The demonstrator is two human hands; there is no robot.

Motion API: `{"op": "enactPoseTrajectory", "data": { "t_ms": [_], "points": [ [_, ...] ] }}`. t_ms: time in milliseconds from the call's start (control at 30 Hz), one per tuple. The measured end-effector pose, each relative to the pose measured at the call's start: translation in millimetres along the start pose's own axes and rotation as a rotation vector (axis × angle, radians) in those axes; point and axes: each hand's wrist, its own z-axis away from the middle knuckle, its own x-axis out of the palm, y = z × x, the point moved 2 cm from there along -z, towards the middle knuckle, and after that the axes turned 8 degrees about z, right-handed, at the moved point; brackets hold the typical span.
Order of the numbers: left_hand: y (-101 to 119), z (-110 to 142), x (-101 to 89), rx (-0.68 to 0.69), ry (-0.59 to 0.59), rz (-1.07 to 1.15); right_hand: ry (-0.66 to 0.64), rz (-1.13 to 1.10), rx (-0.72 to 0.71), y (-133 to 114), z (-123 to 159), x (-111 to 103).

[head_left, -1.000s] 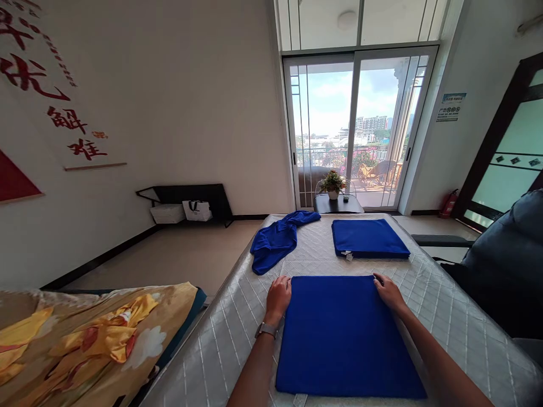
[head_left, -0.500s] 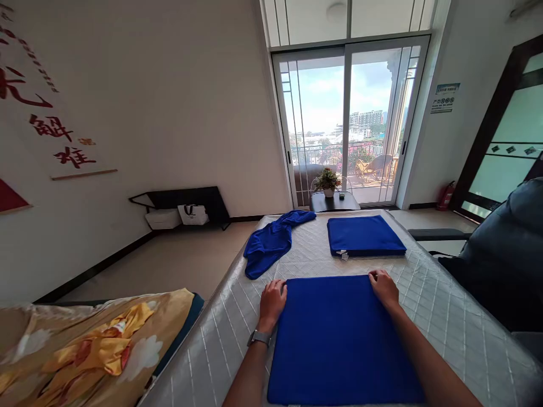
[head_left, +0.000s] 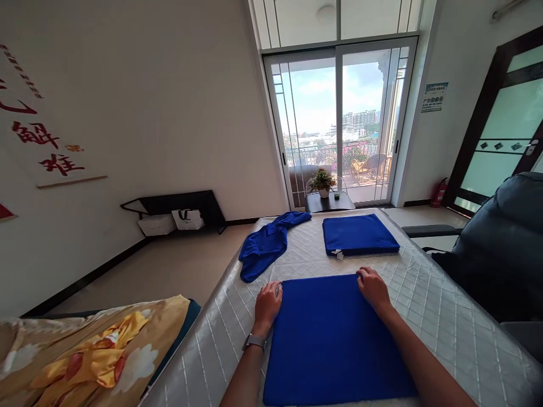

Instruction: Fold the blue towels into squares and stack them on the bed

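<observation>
A flat blue cushion cover [head_left: 335, 339] lies squared out on the quilted mattress in front of me. My left hand [head_left: 268, 302] is closed at its far left corner, fingers curled over the edge. At the far right corner, my right hand [head_left: 373, 287] pinches the fabric. Beyond it sits a neat stack of blue covers [head_left: 360, 233], with white tags showing at its near left corner. To the left of that stack, a crumpled blue cover [head_left: 267, 246] lies loosely on the mattress.
The silvery mattress [head_left: 428, 316] carries all the blue fabric. A bed with a patterned yellow-brown sheet [head_left: 148, 333] stands at the lower left. On the right is a dark padded chair [head_left: 500, 243]. A potted plant [head_left: 323, 182] stands on a small black table beyond the mattress.
My view has turned slightly to the right, so everything sits further left in the picture. Both hands stay at the cover's far corners, and the cover keeps its flat shape.
</observation>
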Motion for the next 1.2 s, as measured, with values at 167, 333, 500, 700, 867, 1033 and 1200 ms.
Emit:
{"op": "enactPoseTrajectory", "data": {
  "t_ms": [167, 333, 500, 700, 867, 1033, 1200],
  "points": [
    [4.6, 2.1, 0.5, 0.029, -0.041, 0.010, -0.107, 0.031, -0.168, -7.8, 7.3, 12.1],
    [11.5, 5.8, -1.4, 0.039, -0.065, -0.015, -0.208, 0.095, -0.156, -6.2, 11.3, 26.2],
    [22.6, 4.0, -9.4, 0.042, -0.072, -0.027, -0.210, 0.125, -0.091, -6.6, 11.1, 29.5],
    [101.4, 2.2, 13.8, 0.179, -0.137, 0.042, -0.215, 0.172, -0.084, -7.1, 10.7, 30.6],
    [203.5, 8.3, 75.4, 0.353, -0.253, 0.133, -0.204, 0.194, -0.121, -3.8, 13.7, 29.8],
    [226.4, 13.7, 110.4, 0.312, -0.271, 0.149, -0.207, 0.201, -0.134, -2.3, 15.1, 28.5],
    [154.8, 14.0, 80.8, 0.163, -0.265, 0.009, -0.203, 0.195, -0.084, -6.8, 12.7, 27.8]
  ]
}}
